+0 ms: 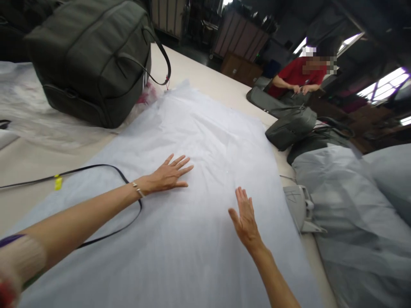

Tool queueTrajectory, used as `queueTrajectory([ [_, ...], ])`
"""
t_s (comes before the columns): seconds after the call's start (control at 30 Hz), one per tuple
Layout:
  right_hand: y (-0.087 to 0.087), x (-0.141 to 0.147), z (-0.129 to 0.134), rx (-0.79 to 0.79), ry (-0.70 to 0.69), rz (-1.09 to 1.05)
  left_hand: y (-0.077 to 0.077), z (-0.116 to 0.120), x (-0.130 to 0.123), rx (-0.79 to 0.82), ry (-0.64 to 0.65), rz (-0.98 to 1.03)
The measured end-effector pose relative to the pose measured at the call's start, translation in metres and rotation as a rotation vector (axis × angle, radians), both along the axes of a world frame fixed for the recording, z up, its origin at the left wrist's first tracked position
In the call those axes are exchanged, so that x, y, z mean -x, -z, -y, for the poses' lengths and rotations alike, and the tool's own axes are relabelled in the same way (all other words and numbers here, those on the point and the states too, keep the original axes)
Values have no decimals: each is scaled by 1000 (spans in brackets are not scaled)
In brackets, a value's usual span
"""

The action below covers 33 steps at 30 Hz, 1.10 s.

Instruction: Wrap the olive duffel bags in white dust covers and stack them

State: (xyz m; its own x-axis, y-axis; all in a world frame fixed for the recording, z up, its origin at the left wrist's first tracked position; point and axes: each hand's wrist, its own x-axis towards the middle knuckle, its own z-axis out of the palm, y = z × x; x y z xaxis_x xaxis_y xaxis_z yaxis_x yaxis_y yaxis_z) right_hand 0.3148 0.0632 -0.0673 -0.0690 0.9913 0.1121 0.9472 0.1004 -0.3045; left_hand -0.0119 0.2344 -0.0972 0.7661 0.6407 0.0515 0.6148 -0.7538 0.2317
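A large pale sheet of thin material [205, 239] is spread over the table, wrinkled near its middle. My left hand [168, 174] lies on it with fingers spread, holding nothing. To the right, my right hand [245, 218] is over the same sheet, fingers stretched out and thumb apart, also holding nothing; whether it touches the sheet I cannot tell. A thin black strap [109, 166] with a yellow tag [58, 182] loops around beside my left forearm.
A big dark green bag [93, 60] stands at the upper left beside clear plastic [58, 124]. A grey-white device [297, 205] sits at the right edge, near wrapped bundles [346, 184]. Beyond dark bags [292, 126], a person in red [300, 72] works with both hands.
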Motion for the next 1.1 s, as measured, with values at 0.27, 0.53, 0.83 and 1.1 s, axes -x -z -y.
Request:
queueTrajectory([
  [0.27,34,44,184,164,-135,36,3,136,96,141,-209,-138],
  [0.53,6,23,199,-55,59,-168,-25,248,80,106,-369,-283],
  [0.83,16,2,279,-50,70,-197,-17,339,18,200,-23,-38],
  [1.1,28,9,273,-52,130,-365,-21,367,-58,163,117,127],
])
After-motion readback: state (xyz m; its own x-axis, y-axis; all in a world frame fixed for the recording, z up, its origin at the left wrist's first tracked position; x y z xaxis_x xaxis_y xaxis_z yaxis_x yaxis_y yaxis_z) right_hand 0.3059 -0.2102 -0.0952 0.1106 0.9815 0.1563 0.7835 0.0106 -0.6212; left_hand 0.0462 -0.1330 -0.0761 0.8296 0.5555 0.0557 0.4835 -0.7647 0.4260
